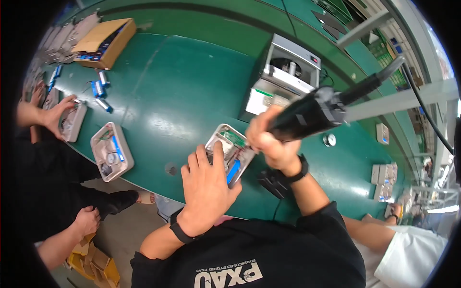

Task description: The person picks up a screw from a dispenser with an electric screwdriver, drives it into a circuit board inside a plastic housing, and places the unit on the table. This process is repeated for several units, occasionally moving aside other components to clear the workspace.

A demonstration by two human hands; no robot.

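One pale housing [246, 162]: probably light, stiff, wiring [236, 153] fragile; hold by walls. Left hand [207, 189]: fingers spread, grasping it. Right hand [272, 144]: clenched round black corded tool [307, 115].

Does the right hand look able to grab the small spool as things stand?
Probably not: the right hand is gripping the black power tool, though the spool sits uncovered nearby.

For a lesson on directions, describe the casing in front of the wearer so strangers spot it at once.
Start from the long green workbench and go toward its near edge, mid-picture. There lies a pale open casing holding a green circuit board and a blue part. Unlike the untouched casing to its left, it lies under the wearer's left grip, beside the black tool in the right grip.
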